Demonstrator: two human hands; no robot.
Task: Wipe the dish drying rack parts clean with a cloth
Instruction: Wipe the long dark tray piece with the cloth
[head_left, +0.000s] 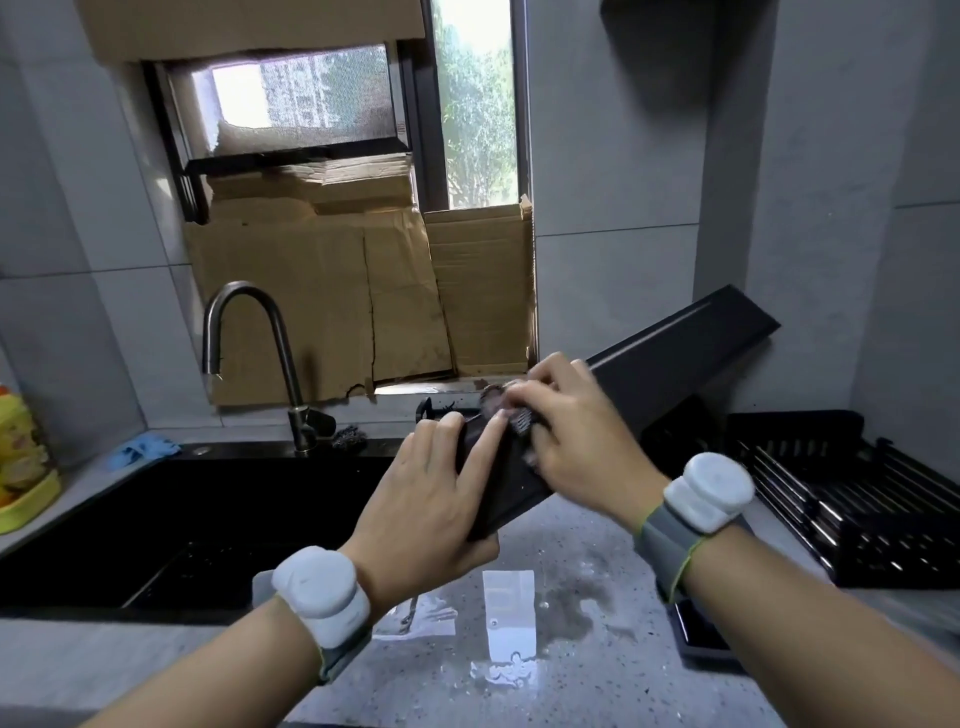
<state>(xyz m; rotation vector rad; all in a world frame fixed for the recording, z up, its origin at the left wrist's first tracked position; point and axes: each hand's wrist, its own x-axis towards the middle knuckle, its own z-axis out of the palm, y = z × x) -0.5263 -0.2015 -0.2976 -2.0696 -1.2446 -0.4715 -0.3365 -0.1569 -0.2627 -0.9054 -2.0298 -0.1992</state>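
A long black rack panel (675, 353) slants from the counter front up toward the right wall. My left hand (436, 499) grips its lower end, fingers laid over the top face and thumb under the edge. My right hand (566, 441) presses a small dark cloth (511, 410) against the panel just above the left hand; the cloth is blurred and mostly hidden by the fingers. A black slatted rack basket (831, 493) rests on the counter at the right.
A black sink (182, 519) with a curved faucet (249, 338) lies to the left. Blue cloth (143, 449) and a yellow bottle (21, 447) sit at the far left. The wet speckled counter (571, 623) carries clear plastic bags (509, 618). Cardboard (363, 296) covers the window.
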